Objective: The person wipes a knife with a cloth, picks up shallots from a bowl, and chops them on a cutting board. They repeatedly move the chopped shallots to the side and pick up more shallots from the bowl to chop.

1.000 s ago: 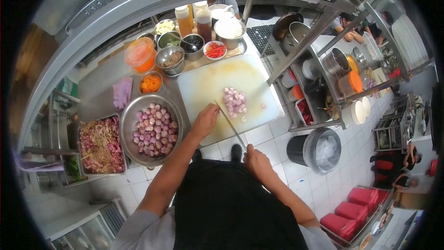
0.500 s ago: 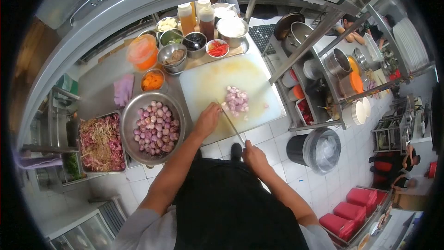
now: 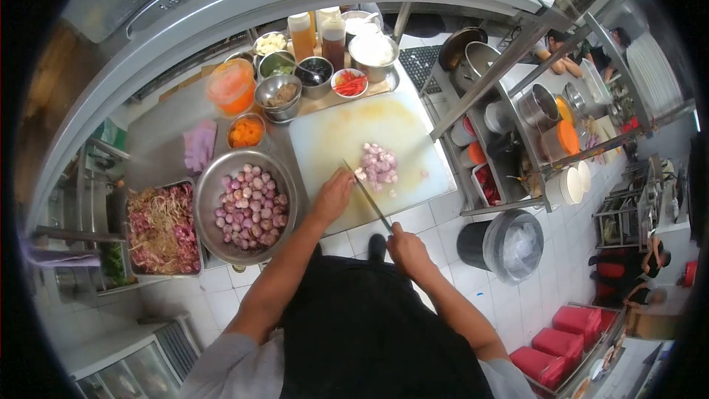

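Note:
My right hand is wrapped around the handle of a knife, whose blade points up and left over the near part of the white cutting board. Beside the blade's tip, the fingers of my left hand are pinched together; what they hold is too small and hidden to name. A pale shallot piece lies right by those fingertips. Just past the blade sits a pile of peeled shallots on the board. A steel bowl of unpeeled shallots stands left of my left forearm.
A tray of reddish, stringy trimmings and a purple glove are at the left. Small bowls, an orange tub and squeeze bottles line the back. A lined bin stands on the floor at right, near shelving.
The knife's tip has moved up and left, past my left fingertips. My left hand stays pinched close to the blade. The view has shifted slightly.

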Action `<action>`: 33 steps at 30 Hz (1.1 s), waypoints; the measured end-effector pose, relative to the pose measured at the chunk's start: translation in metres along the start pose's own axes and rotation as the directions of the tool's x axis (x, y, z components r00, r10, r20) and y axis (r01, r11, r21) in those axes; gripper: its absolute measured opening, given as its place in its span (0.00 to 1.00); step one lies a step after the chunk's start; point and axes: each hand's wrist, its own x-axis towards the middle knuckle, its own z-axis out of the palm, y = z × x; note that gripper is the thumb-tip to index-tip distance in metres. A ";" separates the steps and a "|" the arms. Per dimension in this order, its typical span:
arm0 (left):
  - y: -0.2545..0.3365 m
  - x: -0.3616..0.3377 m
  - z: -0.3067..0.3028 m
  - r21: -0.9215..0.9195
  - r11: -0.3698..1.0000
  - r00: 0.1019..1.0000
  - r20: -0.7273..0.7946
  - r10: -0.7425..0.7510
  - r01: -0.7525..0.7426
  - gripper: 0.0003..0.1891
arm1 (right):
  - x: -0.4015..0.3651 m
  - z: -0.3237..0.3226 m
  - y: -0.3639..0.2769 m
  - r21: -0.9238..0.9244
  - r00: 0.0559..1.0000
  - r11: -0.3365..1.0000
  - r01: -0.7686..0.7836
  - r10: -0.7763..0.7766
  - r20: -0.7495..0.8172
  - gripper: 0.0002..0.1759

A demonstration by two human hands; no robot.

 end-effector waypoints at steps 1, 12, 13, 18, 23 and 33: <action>0.001 -0.001 0.001 0.007 1.000 1.000 -0.014 0.020 -0.020 0.06 | -0.005 -0.009 -0.006 -0.005 1.000 1.000 0.003 -0.003 0.008 0.13; -0.004 0.001 0.001 0.037 0.997 0.997 -0.037 0.074 -0.073 0.07 | 0.006 0.002 0.011 -0.009 1.000 1.000 0.014 -0.014 0.017 0.12; -0.002 0.000 0.001 0.037 0.998 0.997 -0.042 0.059 -0.057 0.07 | 0.005 -0.004 0.004 -0.019 1.000 1.000 0.009 -0.009 0.021 0.12; -0.002 -0.004 0.006 0.028 0.999 0.996 -0.077 0.041 -0.039 0.07 | -0.020 -0.027 -0.004 -0.020 0.999 1.000 0.007 -0.006 0.050 0.12; -0.002 -0.003 0.004 0.027 0.999 0.998 -0.044 0.038 -0.037 0.07 | -0.010 -0.005 0.011 -0.030 0.999 1.000 -0.009 0.010 0.053 0.11; -0.003 -0.005 0.008 0.038 0.999 0.994 -0.102 0.027 -0.023 0.07 | -0.012 -0.034 -0.007 -0.017 0.998 1.000 0.024 -0.023 0.062 0.11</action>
